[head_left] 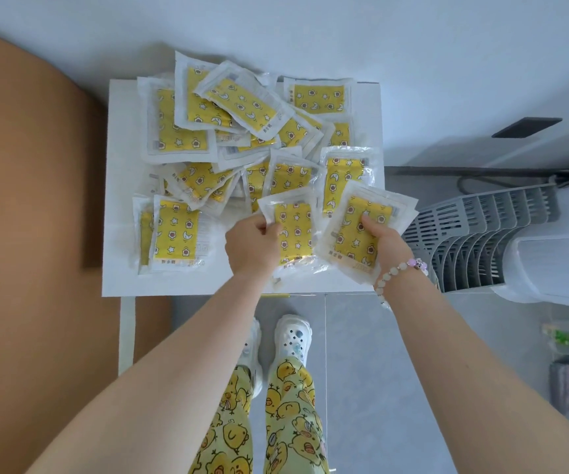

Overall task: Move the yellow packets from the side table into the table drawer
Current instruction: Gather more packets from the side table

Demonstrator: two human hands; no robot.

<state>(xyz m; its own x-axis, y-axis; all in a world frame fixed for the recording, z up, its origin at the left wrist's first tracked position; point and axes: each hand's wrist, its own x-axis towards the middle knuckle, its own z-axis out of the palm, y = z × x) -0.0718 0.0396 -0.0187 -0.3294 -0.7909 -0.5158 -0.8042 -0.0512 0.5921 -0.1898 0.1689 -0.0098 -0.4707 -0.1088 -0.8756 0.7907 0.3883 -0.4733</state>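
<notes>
She stands at the near edge of the white side table [119, 234], where the yellow packets [180, 128] lie heaped from far to near. Her left hand [250, 246] pinches one packet [293, 230] at its left edge, fingers curled tight. Her right hand [387, 242], with a bead bracelet [399, 270] on its wrist, clamps a small stack of packets [361, 230] at the near right corner, thumb on top. A grey slatted rack [474, 241] stands just right.

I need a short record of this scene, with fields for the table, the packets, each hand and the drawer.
table: white side table, packets on it
packets: many yellow packets in a loose pile
left hand: pinches one packet by its edge
right hand: grips a few stacked packets; bead bracelet on wrist
drawer: not in view
</notes>
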